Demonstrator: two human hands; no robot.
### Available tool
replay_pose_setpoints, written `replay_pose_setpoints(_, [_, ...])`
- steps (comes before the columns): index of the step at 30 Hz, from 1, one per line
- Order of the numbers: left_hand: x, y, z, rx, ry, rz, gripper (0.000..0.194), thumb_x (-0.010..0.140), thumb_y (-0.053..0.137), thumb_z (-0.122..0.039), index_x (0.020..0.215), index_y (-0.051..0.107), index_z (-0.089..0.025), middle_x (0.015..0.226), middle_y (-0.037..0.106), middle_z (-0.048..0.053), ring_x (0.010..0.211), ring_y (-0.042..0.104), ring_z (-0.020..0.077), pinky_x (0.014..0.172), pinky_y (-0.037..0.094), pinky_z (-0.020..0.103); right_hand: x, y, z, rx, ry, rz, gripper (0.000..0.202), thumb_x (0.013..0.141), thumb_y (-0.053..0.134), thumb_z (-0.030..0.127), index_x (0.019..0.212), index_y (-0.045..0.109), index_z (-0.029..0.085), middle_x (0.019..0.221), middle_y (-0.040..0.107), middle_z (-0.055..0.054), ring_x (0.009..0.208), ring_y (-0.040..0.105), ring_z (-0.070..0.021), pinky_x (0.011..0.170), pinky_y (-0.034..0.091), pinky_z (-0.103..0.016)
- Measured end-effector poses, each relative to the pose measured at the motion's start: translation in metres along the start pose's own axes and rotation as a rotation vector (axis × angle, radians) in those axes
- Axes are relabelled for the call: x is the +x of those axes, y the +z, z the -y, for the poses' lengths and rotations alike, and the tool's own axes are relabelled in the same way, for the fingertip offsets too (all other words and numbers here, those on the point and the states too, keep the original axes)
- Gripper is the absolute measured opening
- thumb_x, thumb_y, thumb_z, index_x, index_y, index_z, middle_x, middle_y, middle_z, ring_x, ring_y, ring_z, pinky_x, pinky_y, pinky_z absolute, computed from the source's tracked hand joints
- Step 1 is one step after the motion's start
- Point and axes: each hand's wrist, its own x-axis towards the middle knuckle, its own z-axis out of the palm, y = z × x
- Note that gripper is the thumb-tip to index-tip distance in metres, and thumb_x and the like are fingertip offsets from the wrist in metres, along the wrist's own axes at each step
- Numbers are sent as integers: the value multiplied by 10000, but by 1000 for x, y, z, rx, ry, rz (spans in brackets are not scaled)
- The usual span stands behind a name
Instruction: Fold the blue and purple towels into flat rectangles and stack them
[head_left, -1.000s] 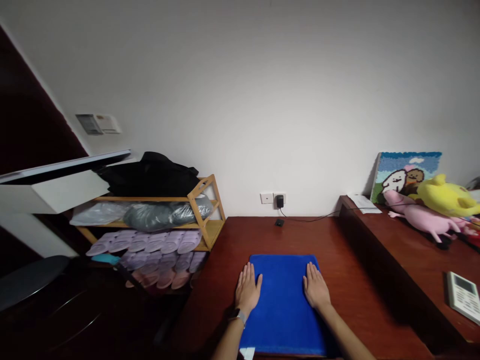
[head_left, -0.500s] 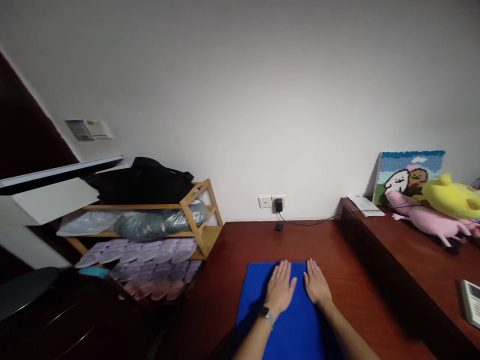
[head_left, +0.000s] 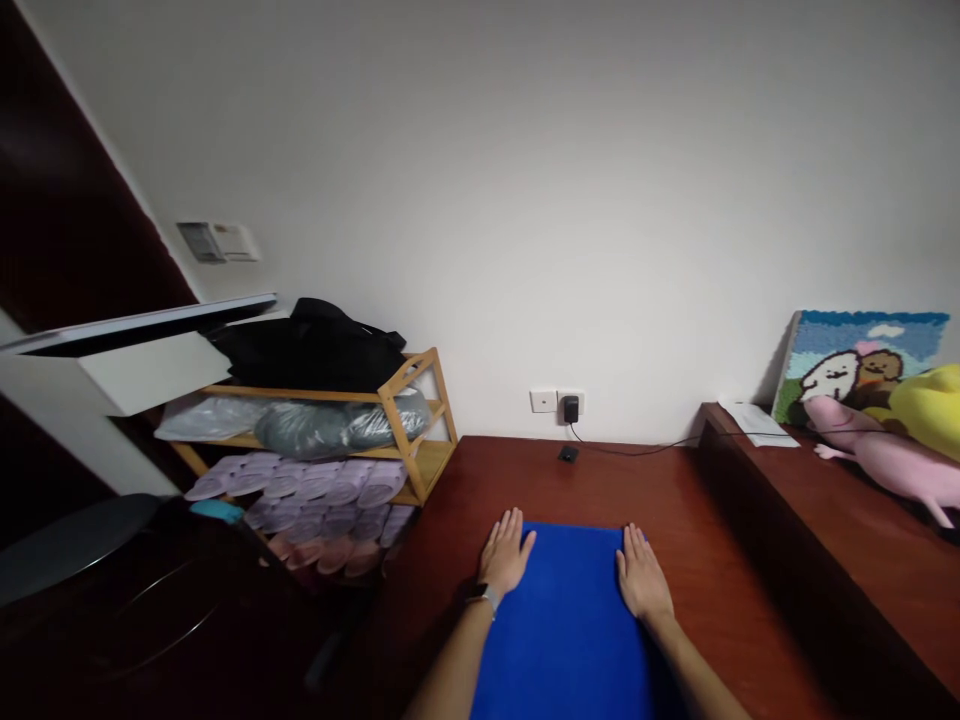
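Observation:
A flat blue cloth (head_left: 566, 620) lies on the dark red wooden table (head_left: 600, 485), its far edge straight and its near end running out of the picture. My left hand (head_left: 505, 553) rests palm down over the far left corner, fingers stretched out and a watch on the wrist. At the far right corner my right hand (head_left: 643, 574) also lies flat, fingers extended along the cloth's right edge. Neither hand grips anything.
A black adapter (head_left: 571, 408) in the wall socket trails a cable to the right. A raised ledge on the right holds papers (head_left: 761, 424), a dog picture (head_left: 862, 365) and plush toys (head_left: 885, 455). A wooden rack (head_left: 431, 465) with slippers and bags stands left.
My left hand has slid left from the middle of the cloth to its left edge. The right hand stays by the right edge. The view has turned slightly left.

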Motion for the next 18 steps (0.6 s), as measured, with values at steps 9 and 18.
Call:
replay_pose_setpoints(9, [-74,-37,59,-16,-101,-122,620,1048,224,-456,1540,426,-138,1630,399,115,1517,337,243,1234,313,436,-19,-38,15,83,23,-43,695,986,191,390,1566,336,35,1661,295,-131,1555,199,-248,1274,151,-435])
replay_pose_setpoints(18, [-230,-41,33,-258,16,-162,475,997,446,-567,1369,618,-327,1386,648,53,1300,587,260,1119,478,443,-202,-46,-55,471,310,-80,514,876,366,648,1074,650,268,1188,727,-142,1097,689,-323,933,523,-432])
